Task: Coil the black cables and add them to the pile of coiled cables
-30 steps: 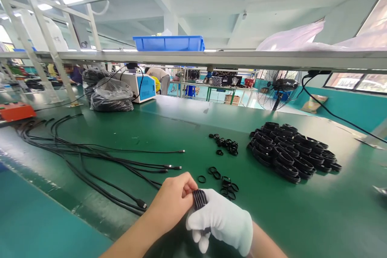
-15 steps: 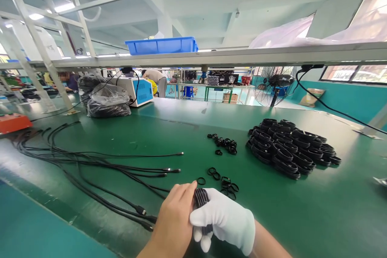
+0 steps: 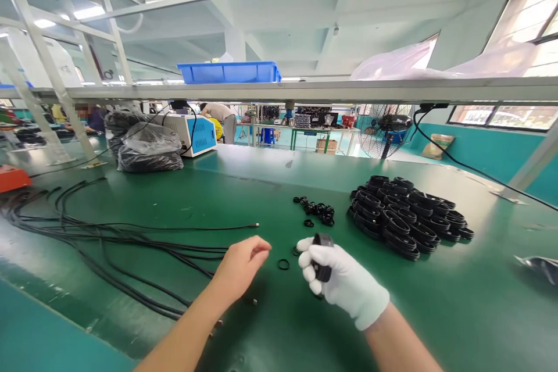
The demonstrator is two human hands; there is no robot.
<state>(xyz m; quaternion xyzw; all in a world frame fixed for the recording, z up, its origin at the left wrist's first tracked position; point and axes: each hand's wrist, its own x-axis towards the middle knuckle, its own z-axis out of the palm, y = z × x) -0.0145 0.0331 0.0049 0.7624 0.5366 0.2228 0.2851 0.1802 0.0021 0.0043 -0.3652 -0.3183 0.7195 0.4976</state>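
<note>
In my right hand [image 3: 342, 270], which wears a white glove, is a coiled black cable [image 3: 323, 270], with thumb and fingers wrapped round it above the table. My bare left hand [image 3: 244, 261] hovers to the left, apart from the coil. Its fingers curve loosely with a gap between thumb and forefinger, and nothing shows in them. Just right of its fingertips a thin black ring [image 3: 283, 264] lies on the table. More rings are partly hidden behind the glove. Loose black cables [image 3: 143, 238] run along the left, some passing under my left arm.
A heap of coiled cables [image 3: 401, 215] lies to the right, with small black bands [image 3: 320, 209] left of it. Bagged goods [image 3: 150, 148] and a blue-and-white machine [image 3: 198, 133] stand at the back left. A shelf [image 3: 305, 91] with a blue tray [image 3: 229, 72] spans above.
My left hand has let go of the coil and moved up and left. My right hand has lifted the coiled cable up and to the right. The view has shifted slightly.
</note>
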